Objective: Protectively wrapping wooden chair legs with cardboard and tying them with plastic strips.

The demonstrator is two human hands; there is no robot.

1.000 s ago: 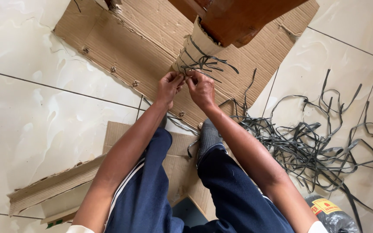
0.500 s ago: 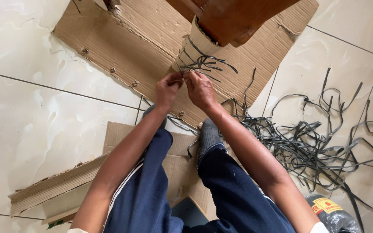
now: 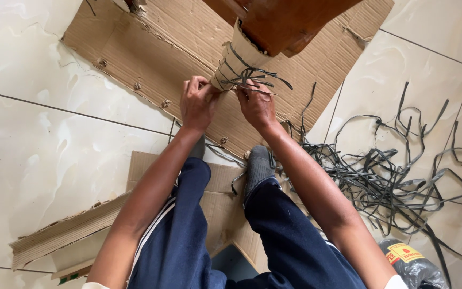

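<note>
To your far left the tile floor [image 3: 44, 155] lay bare and gave you open room, bounded below by a folded cardboard strip [image 3: 65, 233]. Above it the flat cardboard sheet [image 3: 151, 59] ran under the work, its torn lower edge just left of your hands. Your left hand [image 3: 196, 101] was curled against the wrapped leg [image 3: 236, 59], fingers closed on the cardboard wrap. Your right hand [image 3: 256, 104] pinched a grey strap [image 3: 252, 75] where the bands crossed on that leg, just below the brown wooden furniture [image 3: 290, 21]. Your grey-socked foot [image 3: 258, 166] sat beneath your hands. To your right a tangled pile of straps [image 3: 386, 176] crowded the floor beside your right arm, and a dark bag [image 3: 413, 265] lay at the bottom edge.
</note>
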